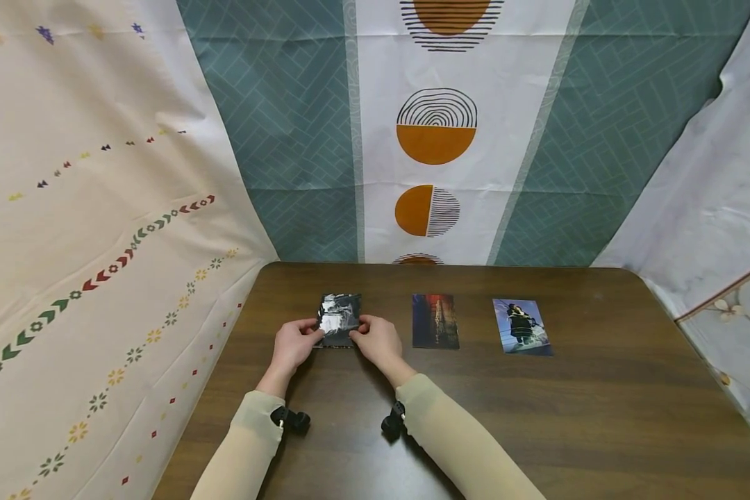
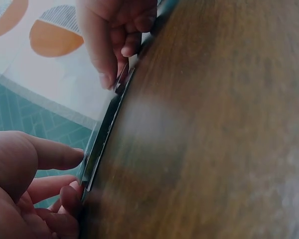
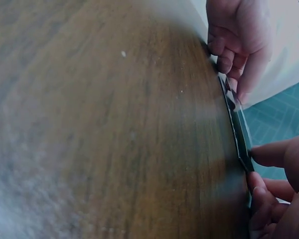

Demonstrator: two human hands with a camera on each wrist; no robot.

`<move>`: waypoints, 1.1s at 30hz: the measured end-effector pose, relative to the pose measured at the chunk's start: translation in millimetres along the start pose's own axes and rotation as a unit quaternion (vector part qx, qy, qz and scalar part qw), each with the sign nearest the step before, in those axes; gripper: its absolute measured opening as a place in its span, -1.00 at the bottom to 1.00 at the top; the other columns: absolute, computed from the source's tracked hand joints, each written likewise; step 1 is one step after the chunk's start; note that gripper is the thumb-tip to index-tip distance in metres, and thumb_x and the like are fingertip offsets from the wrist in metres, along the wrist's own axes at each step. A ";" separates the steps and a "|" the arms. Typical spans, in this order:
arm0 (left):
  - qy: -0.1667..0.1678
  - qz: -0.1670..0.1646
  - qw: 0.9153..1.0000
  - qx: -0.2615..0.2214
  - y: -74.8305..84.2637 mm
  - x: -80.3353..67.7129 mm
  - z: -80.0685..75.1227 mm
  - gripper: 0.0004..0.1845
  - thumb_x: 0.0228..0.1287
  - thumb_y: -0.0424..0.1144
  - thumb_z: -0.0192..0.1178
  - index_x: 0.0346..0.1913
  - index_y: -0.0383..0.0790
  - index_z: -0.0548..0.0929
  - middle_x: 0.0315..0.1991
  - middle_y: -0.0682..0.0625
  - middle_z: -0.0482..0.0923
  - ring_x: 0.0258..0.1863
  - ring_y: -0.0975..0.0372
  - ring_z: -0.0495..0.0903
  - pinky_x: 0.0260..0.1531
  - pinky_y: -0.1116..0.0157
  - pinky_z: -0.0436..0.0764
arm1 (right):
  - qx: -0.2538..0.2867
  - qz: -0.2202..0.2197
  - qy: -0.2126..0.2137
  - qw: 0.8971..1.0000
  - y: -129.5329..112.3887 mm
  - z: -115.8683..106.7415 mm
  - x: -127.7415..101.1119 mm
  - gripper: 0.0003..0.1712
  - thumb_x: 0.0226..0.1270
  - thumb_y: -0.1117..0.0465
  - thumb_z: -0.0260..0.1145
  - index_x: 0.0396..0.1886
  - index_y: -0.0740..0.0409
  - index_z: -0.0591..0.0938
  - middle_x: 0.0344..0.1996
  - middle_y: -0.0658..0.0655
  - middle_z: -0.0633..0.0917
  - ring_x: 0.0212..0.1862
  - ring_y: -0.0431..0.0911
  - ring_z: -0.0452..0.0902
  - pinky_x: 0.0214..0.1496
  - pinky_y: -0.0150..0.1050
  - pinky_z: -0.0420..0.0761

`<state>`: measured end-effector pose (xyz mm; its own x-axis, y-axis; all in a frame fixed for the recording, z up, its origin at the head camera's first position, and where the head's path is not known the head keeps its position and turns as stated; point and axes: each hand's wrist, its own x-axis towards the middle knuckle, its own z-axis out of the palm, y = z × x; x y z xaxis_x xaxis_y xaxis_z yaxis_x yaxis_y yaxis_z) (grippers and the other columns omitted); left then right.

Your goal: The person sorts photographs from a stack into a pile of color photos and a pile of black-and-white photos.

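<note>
My left hand (image 1: pixel 295 345) and right hand (image 1: pixel 378 339) pinching a glossy rectangular photo (image 1: pixel 339 319) by its near corners, smooth dark wood-grain table (image 1: pixel 537 417), two more flat prints (image 1: pixel 435 321) alongside.

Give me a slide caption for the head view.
Both hands pinch a glossy photo on a table.

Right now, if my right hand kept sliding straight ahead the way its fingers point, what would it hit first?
The glossy photo that the right hand already pinches at its near right corner. Past the photo lies bare table, then probably the hanging cloth, though depth there is unclear.
</note>
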<state>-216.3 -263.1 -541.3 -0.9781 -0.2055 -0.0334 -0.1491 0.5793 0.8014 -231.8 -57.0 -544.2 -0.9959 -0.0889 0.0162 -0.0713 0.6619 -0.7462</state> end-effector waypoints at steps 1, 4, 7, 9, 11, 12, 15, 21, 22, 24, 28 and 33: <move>0.000 0.000 1.000 0.000 -0.2 -0.1 0.2 -0.56 0.36 -0.25 0.42 0.22 -0.39 0.75 -0.23 -0.08 0.66 -0.16 0.04 0.57 -0.18 0.22 0.49 | -0.006 0.000 -0.003 1.000 0.5 0.8 0.3 -0.46 0.37 0.00 0.55 0.30 0.06 0.75 -0.20 -0.11 0.79 -0.03 -0.07 0.73 -0.02 -0.05 0.66; 0.002 0.002 1.000 0.004 -0.8 -0.2 0.9 -0.56 0.35 -0.25 0.41 0.22 -0.39 0.75 -0.24 -0.07 0.64 -0.19 0.05 0.56 -0.20 0.22 0.49 | -0.016 -0.001 -0.006 1.000 1.1 2.0 0.9 -0.46 0.37 -0.01 0.54 0.29 0.05 0.76 -0.21 -0.12 0.79 -0.04 -0.07 0.72 -0.03 -0.05 0.66; 0.003 0.005 1.000 0.008 -1.2 -0.2 1.6 -0.56 0.35 -0.24 0.42 0.22 -0.38 0.76 -0.27 -0.05 0.62 -0.21 0.06 0.55 -0.20 0.22 0.48 | -0.017 -0.005 -0.006 1.000 1.0 1.7 0.7 -0.46 0.36 0.00 0.55 0.28 0.06 0.76 -0.24 -0.12 0.78 -0.06 -0.07 0.72 -0.04 -0.05 0.65; 0.004 0.007 1.000 0.009 -1.5 -0.3 1.8 -0.56 0.35 -0.24 0.42 0.21 -0.38 0.76 -0.28 -0.04 0.62 -0.22 0.06 0.55 -0.20 0.21 0.48 | -0.017 -0.006 -0.007 1.000 0.6 1.1 0.3 -0.46 0.36 0.01 0.55 0.27 0.08 0.76 -0.25 -0.12 0.77 -0.07 -0.06 0.71 -0.05 -0.05 0.65; 0.005 0.007 1.000 0.009 -1.9 -0.1 2.1 -0.56 0.35 -0.23 0.43 0.21 -0.38 0.76 -0.28 -0.04 0.61 -0.22 0.06 0.55 -0.20 0.21 0.48 | -0.017 -0.005 -0.009 1.000 0.3 0.7 0.1 -0.46 0.37 0.01 0.55 0.28 0.08 0.76 -0.25 -0.11 0.77 -0.07 -0.06 0.71 -0.06 -0.04 0.65; 0.005 0.007 1.000 0.009 -2.0 -0.1 2.2 -0.56 0.34 -0.23 0.43 0.21 -0.39 0.76 -0.28 -0.04 0.61 -0.22 0.06 0.55 -0.20 0.21 0.48 | -0.017 -0.004 -0.009 1.000 0.1 0.5 0.2 -0.46 0.37 0.01 0.55 0.28 0.08 0.76 -0.25 -0.11 0.77 -0.07 -0.06 0.71 -0.06 -0.04 0.65; 0.007 0.007 1.000 0.008 -2.2 0.1 2.5 -0.55 0.34 -0.23 0.42 0.21 -0.39 0.76 -0.28 -0.05 0.62 -0.22 0.06 0.55 -0.21 0.22 0.48 | -0.022 -0.003 -0.011 1.000 0.3 0.7 0.6 -0.45 0.37 0.00 0.55 0.30 0.07 0.75 -0.25 -0.12 0.76 -0.07 -0.07 0.71 -0.07 -0.05 0.65; 0.008 0.005 1.000 0.005 -1.9 0.3 2.8 -0.55 0.33 -0.24 0.43 0.22 -0.39 0.75 -0.29 -0.06 0.60 -0.23 0.06 0.54 -0.24 0.23 0.46 | -0.025 -0.008 -0.013 1.000 0.9 0.0 0.6 -0.45 0.37 0.00 0.54 0.30 0.07 0.75 -0.26 -0.12 0.77 -0.08 -0.07 0.71 -0.06 -0.05 0.65; 0.008 0.005 1.000 0.004 -1.8 0.3 2.7 -0.55 0.33 -0.24 0.43 0.22 -0.39 0.75 -0.29 -0.06 0.59 -0.23 0.06 0.53 -0.24 0.22 0.46 | -0.024 -0.009 -0.013 1.000 0.8 -0.3 0.5 -0.45 0.37 0.01 0.54 0.30 0.08 0.75 -0.26 -0.11 0.77 -0.08 -0.07 0.71 -0.05 -0.04 0.66; 0.009 0.007 1.000 0.005 -1.5 0.3 2.5 -0.55 0.33 -0.24 0.44 0.21 -0.39 0.76 -0.30 -0.05 0.59 -0.24 0.06 0.53 -0.24 0.22 0.45 | -0.022 -0.010 -0.014 1.000 0.5 -1.3 0.3 -0.45 0.38 0.02 0.54 0.30 0.09 0.75 -0.26 -0.09 0.77 -0.08 -0.06 0.70 -0.04 -0.04 0.66; 0.010 0.004 1.000 0.004 -1.0 0.2 2.2 -0.55 0.33 -0.24 0.44 0.21 -0.38 0.76 -0.32 -0.04 0.58 -0.25 0.06 0.52 -0.23 0.21 0.45 | -0.020 -0.009 -0.018 1.000 -0.2 -3.0 0.1 -0.45 0.39 0.02 0.53 0.31 0.09 0.75 -0.25 -0.09 0.78 -0.06 -0.05 0.70 -0.01 -0.02 0.66; 0.009 -0.002 1.000 0.004 -1.9 0.7 2.4 -0.55 0.34 -0.24 0.44 0.22 -0.37 0.76 -0.31 -0.04 0.57 -0.25 0.07 0.52 -0.23 0.21 0.44 | -0.021 -0.008 -0.019 1.000 -0.8 -3.8 -0.2 -0.45 0.38 0.01 0.53 0.31 0.06 0.75 -0.25 -0.11 0.78 -0.03 -0.04 0.71 -0.01 -0.02 0.65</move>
<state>-217.0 -262.4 -544.3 -0.9749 -0.2213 -0.0256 -0.1536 0.5844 0.7968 -231.8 -54.7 -541.1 -0.9919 -0.1272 0.0016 -0.0898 0.6911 -0.7171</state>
